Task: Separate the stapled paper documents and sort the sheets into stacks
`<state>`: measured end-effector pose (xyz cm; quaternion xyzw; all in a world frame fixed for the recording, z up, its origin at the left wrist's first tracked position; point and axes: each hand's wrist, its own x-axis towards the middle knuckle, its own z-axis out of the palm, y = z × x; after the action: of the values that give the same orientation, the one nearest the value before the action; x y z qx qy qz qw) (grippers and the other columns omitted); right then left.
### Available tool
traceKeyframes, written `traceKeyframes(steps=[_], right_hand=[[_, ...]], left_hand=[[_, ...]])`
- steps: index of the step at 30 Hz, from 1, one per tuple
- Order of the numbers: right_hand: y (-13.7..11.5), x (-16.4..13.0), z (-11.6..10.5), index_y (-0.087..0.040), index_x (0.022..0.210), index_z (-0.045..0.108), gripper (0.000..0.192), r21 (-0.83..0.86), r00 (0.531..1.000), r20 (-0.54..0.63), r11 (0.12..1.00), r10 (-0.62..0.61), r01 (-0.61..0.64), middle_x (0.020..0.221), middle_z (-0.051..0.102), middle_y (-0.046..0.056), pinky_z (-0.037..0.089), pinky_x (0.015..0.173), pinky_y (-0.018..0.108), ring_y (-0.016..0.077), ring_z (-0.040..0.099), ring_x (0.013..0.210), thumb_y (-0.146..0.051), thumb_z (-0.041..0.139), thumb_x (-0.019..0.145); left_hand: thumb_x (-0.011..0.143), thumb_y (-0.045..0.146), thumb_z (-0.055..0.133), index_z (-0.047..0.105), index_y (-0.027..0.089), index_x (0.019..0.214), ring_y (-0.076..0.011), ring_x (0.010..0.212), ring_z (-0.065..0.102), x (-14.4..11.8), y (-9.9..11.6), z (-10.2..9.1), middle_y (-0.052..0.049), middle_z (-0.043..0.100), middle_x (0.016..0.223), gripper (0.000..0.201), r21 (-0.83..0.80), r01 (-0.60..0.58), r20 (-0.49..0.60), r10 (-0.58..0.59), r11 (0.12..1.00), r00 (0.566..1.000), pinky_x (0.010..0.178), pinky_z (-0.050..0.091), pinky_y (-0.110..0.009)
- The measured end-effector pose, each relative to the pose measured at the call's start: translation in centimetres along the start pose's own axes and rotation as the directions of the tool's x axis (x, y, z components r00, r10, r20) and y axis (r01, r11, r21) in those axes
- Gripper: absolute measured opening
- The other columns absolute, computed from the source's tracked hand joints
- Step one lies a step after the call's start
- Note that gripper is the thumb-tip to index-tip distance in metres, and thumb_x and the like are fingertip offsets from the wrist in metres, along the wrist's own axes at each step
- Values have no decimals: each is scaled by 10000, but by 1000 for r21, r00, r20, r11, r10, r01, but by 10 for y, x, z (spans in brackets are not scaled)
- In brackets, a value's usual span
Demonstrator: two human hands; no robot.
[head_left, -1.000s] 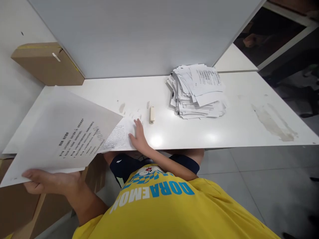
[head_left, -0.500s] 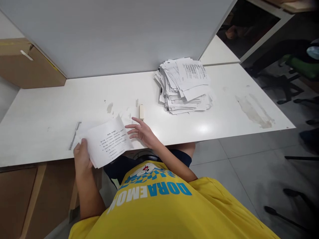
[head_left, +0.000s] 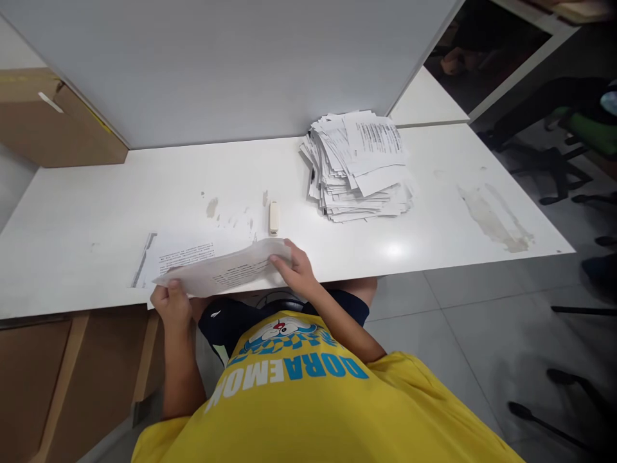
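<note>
Now | left hand (head_left: 171,302) and right hand (head_left: 299,267) each pinch an end of the sheet (head_left: 226,270), held low over the near tabletop (head_left: 434,225) edge | risk: loose grip lets it slide off onto the floor | stapler (head_left: 274,217) just beyond

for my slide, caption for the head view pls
Both hands, left hand and right hand, hold printed sheets at the white desk edge.

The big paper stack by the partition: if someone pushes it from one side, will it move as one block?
Probably not. The paper stack is loose and uneven, with sheets fanned out at its edges, so upper sheets would likely slide off first. It looks thick, so probably heavy to lift whole.
</note>
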<state>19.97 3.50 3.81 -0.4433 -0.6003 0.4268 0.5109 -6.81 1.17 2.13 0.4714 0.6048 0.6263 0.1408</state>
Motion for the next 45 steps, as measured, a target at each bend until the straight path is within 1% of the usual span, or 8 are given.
traceKeyframes(steps=[5,11,16,22,28,37,41,45], right_hand=[[3,-17,-41,-237,1013,683,297,-78,961,-265,995,-80,61,992,670,83,521,855,391,248,634,947,-485,554,913],[37,-33,-75,-229,1074,598,439,-35,901,-433,998,32,-52,993,647,84,514,864,381,241,622,948,-587,615,822],[44,-40,-87,-219,1048,627,428,83,925,-324,980,198,-180,1049,700,93,512,920,390,253,635,1025,-570,636,804],[32,-39,-107,-202,937,695,363,-53,943,-169,953,286,-298,916,722,61,525,811,371,257,646,899,-535,580,850],[27,-37,-130,-179,1097,707,431,-13,885,-49,886,463,-464,917,737,50,527,749,354,247,656,865,-455,634,775],[35,-34,-145,-153,1054,724,444,-7,815,-157,825,557,-565,950,762,75,525,826,402,270,674,905,-401,645,694],[41,-38,-145,-153,1093,713,465,11,804,-178,818,568,-575,923,764,79,536,802,394,267,684,892,-393,642,701],[46,-39,-147,-153,1107,711,473,-21,812,-205,827,547,-562,917,761,70,534,802,393,258,678,874,-395,631,708]], left_hand=[[852,653,594,688,217,1103,-218,781,705,-20,21,37,-70,727,917,512,-223,-104,349,179,969,920,750,581,-392],[900,530,614,631,221,1217,-234,960,709,-46,36,87,-106,732,1055,443,-296,-49,538,209,954,816,850,574,-385],[888,526,612,689,190,1048,-228,956,702,-56,32,101,-94,737,981,379,-138,-23,485,88,990,870,869,570,-368],[781,588,678,712,165,877,-254,862,707,-55,21,102,-79,749,857,435,7,188,396,-175,982,901,794,582,-371],[864,451,618,612,148,1266,-244,898,718,-43,35,111,-110,754,1003,504,28,391,545,-342,920,765,757,580,-344],[870,257,560,603,149,1341,-259,796,677,-11,37,137,-66,717,828,485,459,-139,686,-251,877,683,770,539,-367],[878,267,555,597,155,1348,-253,753,665,-14,37,145,-63,699,799,485,450,-224,673,-163,864,721,756,545,-368],[917,298,524,497,150,1436,-272,1017,670,-16,37,150,-146,673,1186,540,415,-350,599,38,840,800,893,547,-402]])
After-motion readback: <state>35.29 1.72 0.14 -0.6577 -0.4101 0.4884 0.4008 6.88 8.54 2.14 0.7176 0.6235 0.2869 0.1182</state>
